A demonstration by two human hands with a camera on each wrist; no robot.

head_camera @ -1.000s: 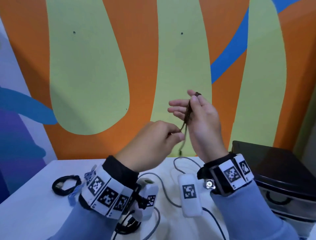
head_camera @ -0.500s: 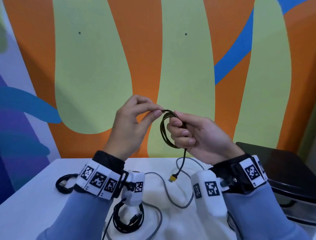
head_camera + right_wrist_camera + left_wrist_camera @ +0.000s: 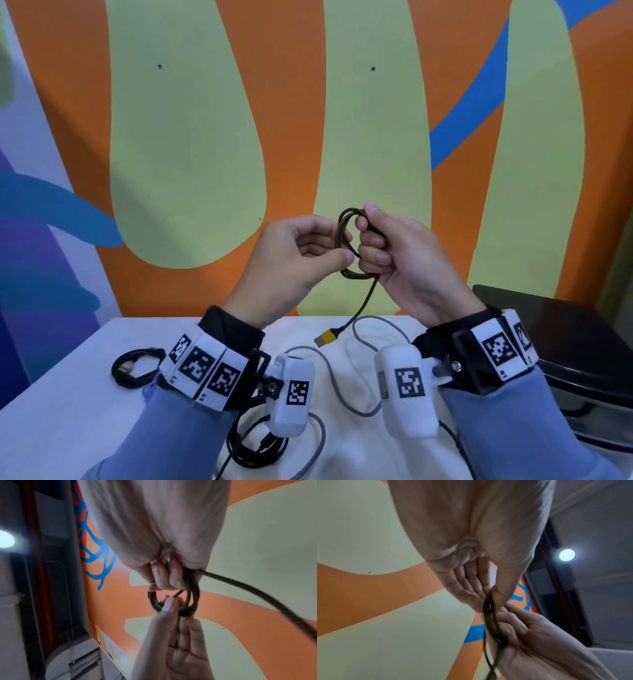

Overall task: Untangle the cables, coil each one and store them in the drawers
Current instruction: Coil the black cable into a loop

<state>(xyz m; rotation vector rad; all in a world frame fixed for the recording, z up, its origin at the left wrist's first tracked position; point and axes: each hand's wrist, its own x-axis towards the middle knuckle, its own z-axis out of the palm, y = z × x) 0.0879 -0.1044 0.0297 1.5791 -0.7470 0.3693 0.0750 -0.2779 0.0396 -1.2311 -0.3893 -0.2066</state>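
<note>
A dark braided cable is wound into a small coil in the air above the table. My right hand grips the coil, fingers curled through its loops. My left hand pinches the coil's left side between thumb and fingers. The cable's tail hangs down to an orange USB plug just above the table. A grey cable lies loose on the white table. Two black coiled cables lie there, one at the left and one near the front. The dark drawer unit stands at the right.
A painted orange, green and blue wall rises right behind the table. The drawer unit's fronts face the near right, and in this view they look pushed in. Wrist-worn cameras hang below both forearms.
The coil has gained a loop and the hanging tail is shorter. My left hand came down from the coil's top to pinch its left side. Both hands sit slightly higher and closer together.
</note>
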